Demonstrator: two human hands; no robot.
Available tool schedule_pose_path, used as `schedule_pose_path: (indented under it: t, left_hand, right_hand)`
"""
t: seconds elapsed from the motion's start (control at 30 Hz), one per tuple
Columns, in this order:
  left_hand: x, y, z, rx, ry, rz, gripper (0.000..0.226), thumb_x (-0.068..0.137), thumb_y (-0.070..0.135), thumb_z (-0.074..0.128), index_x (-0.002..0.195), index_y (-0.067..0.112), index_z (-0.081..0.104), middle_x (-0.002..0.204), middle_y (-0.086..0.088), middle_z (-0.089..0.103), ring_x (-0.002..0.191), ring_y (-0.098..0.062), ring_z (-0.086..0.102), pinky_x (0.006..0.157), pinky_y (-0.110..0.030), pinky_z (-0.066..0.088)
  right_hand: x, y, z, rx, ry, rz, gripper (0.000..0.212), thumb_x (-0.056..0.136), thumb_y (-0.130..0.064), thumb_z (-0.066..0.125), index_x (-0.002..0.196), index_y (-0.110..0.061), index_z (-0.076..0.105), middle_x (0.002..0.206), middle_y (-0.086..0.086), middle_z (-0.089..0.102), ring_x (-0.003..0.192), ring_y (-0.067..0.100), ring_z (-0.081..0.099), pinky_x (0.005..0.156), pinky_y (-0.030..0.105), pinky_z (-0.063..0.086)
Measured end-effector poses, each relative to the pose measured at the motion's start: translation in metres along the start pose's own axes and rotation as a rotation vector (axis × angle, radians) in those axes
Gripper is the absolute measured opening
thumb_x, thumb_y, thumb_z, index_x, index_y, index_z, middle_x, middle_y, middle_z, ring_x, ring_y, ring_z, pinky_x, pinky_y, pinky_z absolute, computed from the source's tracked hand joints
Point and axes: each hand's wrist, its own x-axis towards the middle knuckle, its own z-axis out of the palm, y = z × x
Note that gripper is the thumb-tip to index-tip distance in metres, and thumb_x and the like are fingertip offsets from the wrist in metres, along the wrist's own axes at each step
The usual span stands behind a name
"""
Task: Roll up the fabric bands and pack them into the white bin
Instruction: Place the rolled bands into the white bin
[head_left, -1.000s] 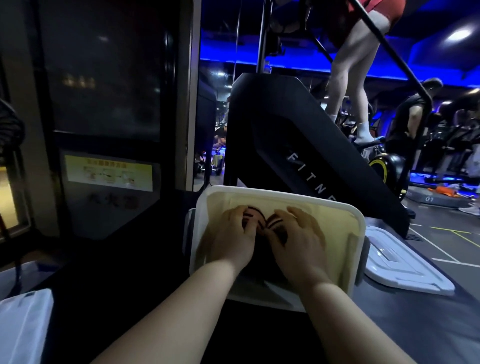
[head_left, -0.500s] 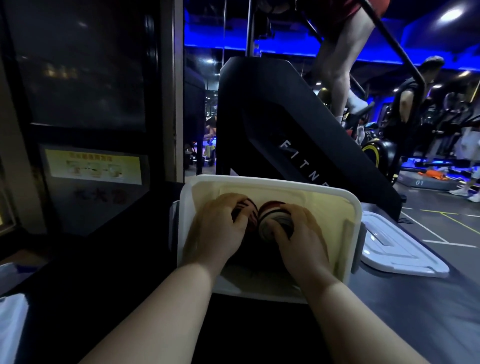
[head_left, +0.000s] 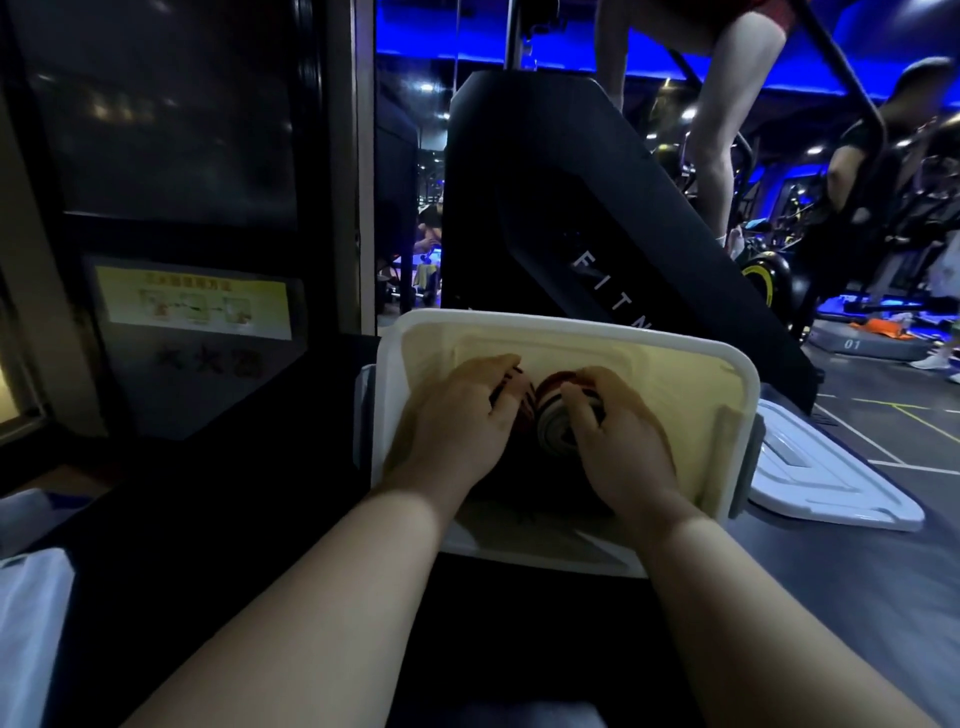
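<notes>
Gripping rolled bands (head_left: 553, 434), left hand (head_left: 457, 423) and right hand (head_left: 621, 444) sit inside the bin (head_left: 571, 325).

The white bin (head_left: 566, 326) is a rectangular plastic tub with rounded corners and a grey clasp on each short side, standing open and upright on the dark tabletop (head_left: 831, 571). Two rolled fabric bands lie side by side near the middle of its floor. The left roll (head_left: 523, 415) is dark red with pale stripes, and the right roll (head_left: 553, 436) shows its white-and-red coiled end; both are only partly in view.

Dark surface (head_left: 831, 597): white bin (head_left: 571, 325), lid (head_left: 831, 488).
</notes>
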Motion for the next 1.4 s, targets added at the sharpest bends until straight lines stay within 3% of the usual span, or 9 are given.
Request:
schedule_pose_path:
  t: [0.1, 0.23, 0.47, 0.8, 1.0, 1.23, 1.4]
  left_hand:
    - [-0.001, 0.0, 0.001, 0.01, -0.003, 0.029, 0.034, 0.101, 0.039, 0.044, 0.127, 0.023, 0.059, 0.129, 0.003, 0.059, 0.119, -0.019, 0.053, 0.1, -0.026, 0.037]
    - [-0.004, -0.002, 0.002, 0.02, 0.025, 0.053, 0.033, 0.101, 0.034, 0.046, 0.126, 0.018, 0.061, 0.13, 0.0, 0.059, 0.121, -0.017, 0.05, 0.092, -0.015, 0.026]
    - [-0.008, -0.008, 0.01, 0.019, 0.051, 0.063, 0.042, 0.096, 0.043, 0.039, 0.121, 0.02, 0.063, 0.124, 0.003, 0.062, 0.115, -0.016, 0.055, 0.095, -0.022, 0.036]
    - [-0.015, -0.008, 0.009, 0.055, 0.09, 0.076, 0.041, 0.095, 0.041, 0.039, 0.119, 0.019, 0.064, 0.122, 0.001, 0.063, 0.112, -0.018, 0.055, 0.094, -0.026, 0.039]
    - [-0.016, -0.008, 0.012, 0.087, 0.123, 0.08, 0.03, 0.1, 0.033, 0.048, 0.121, 0.017, 0.062, 0.122, -0.001, 0.06, 0.112, -0.018, 0.053, 0.085, -0.016, 0.029]
    - [-0.016, -0.009, 0.014, 0.116, 0.113, 0.086, 0.032, 0.1, 0.032, 0.047, 0.122, 0.014, 0.062, 0.123, -0.005, 0.06, 0.113, -0.022, 0.053, 0.089, -0.025, 0.037]
    - [-0.016, -0.002, 0.005, 0.089, 0.026, 0.064, 0.034, 0.101, 0.034, 0.045, 0.128, 0.017, 0.058, 0.13, -0.003, 0.057, 0.118, -0.023, 0.052, 0.095, -0.03, 0.039]
  right_hand:
    - [0.001, 0.0, 0.0, -0.047, -0.017, -0.011, 0.039, 0.101, -0.043, 0.041, 0.137, -0.032, 0.049, 0.141, -0.006, 0.05, 0.129, 0.017, 0.044, 0.107, 0.03, 0.035]
    - [0.001, -0.001, 0.001, -0.062, -0.003, -0.017, 0.035, 0.101, -0.04, 0.042, 0.133, -0.03, 0.054, 0.144, -0.007, 0.047, 0.132, 0.016, 0.042, 0.103, 0.025, 0.031]
    - [0.001, 0.001, 0.004, -0.053, 0.019, 0.01, 0.033, 0.1, -0.041, 0.044, 0.129, -0.03, 0.055, 0.128, -0.007, 0.057, 0.104, 0.01, 0.049, 0.086, 0.023, 0.034]
    - [0.001, 0.001, 0.007, -0.13, 0.03, -0.008, 0.031, 0.099, -0.04, 0.043, 0.125, -0.028, 0.056, 0.126, -0.004, 0.057, 0.113, 0.02, 0.053, 0.086, 0.028, 0.038]
    - [0.0, 0.001, 0.008, -0.126, 0.048, -0.011, 0.032, 0.099, -0.039, 0.043, 0.126, -0.028, 0.056, 0.128, -0.004, 0.056, 0.114, 0.021, 0.052, 0.092, 0.032, 0.043]
    - [0.0, 0.0, 0.006, -0.129, 0.014, 0.019, 0.034, 0.101, -0.041, 0.041, 0.13, -0.028, 0.053, 0.129, -0.005, 0.055, 0.115, 0.019, 0.052, 0.084, 0.025, 0.034]
    - [-0.002, -0.002, 0.0, -0.165, -0.054, 0.061, 0.038, 0.1, -0.048, 0.037, 0.133, -0.033, 0.049, 0.136, -0.004, 0.052, 0.123, 0.022, 0.048, 0.098, 0.037, 0.042]
